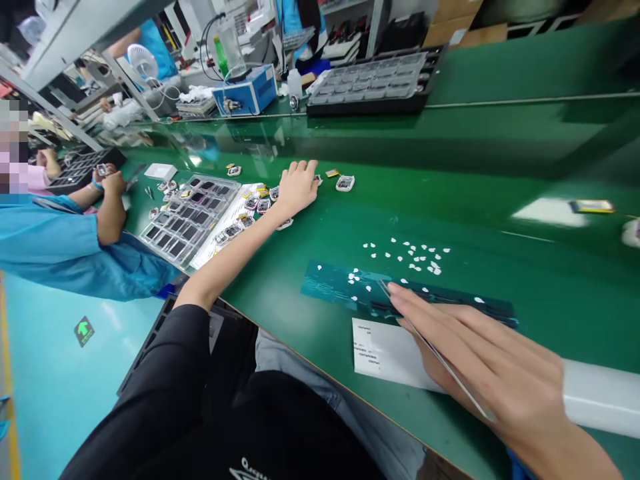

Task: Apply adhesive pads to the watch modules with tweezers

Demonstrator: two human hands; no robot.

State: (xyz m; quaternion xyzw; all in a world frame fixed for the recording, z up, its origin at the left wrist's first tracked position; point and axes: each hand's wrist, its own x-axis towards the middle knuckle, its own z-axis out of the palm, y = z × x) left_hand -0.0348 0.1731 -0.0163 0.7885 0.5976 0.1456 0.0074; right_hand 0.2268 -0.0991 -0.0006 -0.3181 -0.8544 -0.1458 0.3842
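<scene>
The left hand is stretched far out across the green counter, with its fingers spread apart and laid flat on a few small gadgets; it grips nothing. One more small gadget lies just past the fingertips, with a little yellow piece beside it. To the left of that hand sits a clear tray with dark parts in its pockets, resting near the counter's near edge. The right hand is close to the camera, its fingers closed on thin metal tweezers. The tweezer tip rests on a long dark blue strip that lies flat on the counter. Small white bits are scattered on the strip and just behind it. A white paper lies under the hand, right by the near edge of the counter, and a white roll lies to the right of the wrist. Between the two hands the counter is bare green, and so is the wide part behind the white bits. A black tray and a blue box sit along the far edge. Another person in a blue shirt works at the left end, well apart from both hands.
</scene>
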